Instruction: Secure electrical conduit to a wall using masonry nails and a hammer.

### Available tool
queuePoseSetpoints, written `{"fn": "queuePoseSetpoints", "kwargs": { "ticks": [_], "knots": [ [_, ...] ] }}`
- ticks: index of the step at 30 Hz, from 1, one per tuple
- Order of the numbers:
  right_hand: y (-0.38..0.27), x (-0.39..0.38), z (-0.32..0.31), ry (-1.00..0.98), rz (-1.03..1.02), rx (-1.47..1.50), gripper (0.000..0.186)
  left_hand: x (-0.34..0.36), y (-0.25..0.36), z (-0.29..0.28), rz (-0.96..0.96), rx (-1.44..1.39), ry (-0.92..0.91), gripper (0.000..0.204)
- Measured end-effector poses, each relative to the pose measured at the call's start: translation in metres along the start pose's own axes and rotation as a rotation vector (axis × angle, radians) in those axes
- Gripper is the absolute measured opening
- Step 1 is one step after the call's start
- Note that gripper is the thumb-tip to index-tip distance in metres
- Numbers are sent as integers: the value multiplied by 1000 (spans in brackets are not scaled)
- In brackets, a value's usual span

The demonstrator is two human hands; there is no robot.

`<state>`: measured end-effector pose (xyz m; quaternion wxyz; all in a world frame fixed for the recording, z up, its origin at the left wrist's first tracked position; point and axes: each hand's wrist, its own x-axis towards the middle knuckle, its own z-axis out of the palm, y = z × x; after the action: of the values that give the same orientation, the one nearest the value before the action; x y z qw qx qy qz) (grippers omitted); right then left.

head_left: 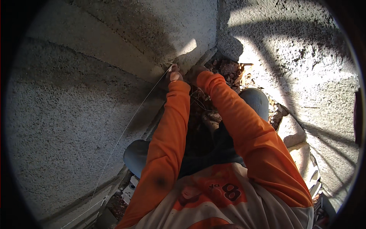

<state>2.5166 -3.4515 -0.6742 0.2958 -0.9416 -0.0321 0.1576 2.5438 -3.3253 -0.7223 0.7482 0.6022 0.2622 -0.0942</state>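
Note:
My left hand (174, 73) is raised to the foot of the rough concrete wall (76, 114) near the inner corner, fingers pinched on a thin white string (142, 103). The string runs from there diagonally down to the lower left across the wall face. My right hand (197, 71) is just to the right, in shadow by the corner; its fingers are too dark to make out. More loose loops of thin string (199, 104) hang between my orange-sleeved forearms.
A sunlit concrete wall (286, 53) stands on the right. Dry leaves and rubble (230, 74) fill the narrow ground at the corner. Concrete chunks (289, 129) lie at the right beside my bent knee (255, 103); my other knee (135, 154) is near the left wall. Pale debris (129, 191) lies at lower left.

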Motion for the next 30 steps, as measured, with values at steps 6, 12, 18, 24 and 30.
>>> {"fn": "queuePoseSetpoints", "kwargs": {
  "ticks": [6, 12, 18, 24, 30],
  "knots": [
    [-16, 12, -14, 400, -280, 437, 24, -26, 7, 11, -13, -4, -35, 23],
    [-13, 27, -25, 181, -426, 387, 17, -70, 36, 24, -76, -374, -5, 16],
    [-18, 24, -34, 166, -569, 324, 21, -75, 26, 5, -59, -445, -20, 11],
    [-27, 20, -39, 161, -510, 190, 26, -84, 26, 1, -50, -478, -1, 6],
    [-32, 21, -27, 348, -716, -43, 16, -95, 45, 8, -53, -551, 31, 10]
  ]
}}
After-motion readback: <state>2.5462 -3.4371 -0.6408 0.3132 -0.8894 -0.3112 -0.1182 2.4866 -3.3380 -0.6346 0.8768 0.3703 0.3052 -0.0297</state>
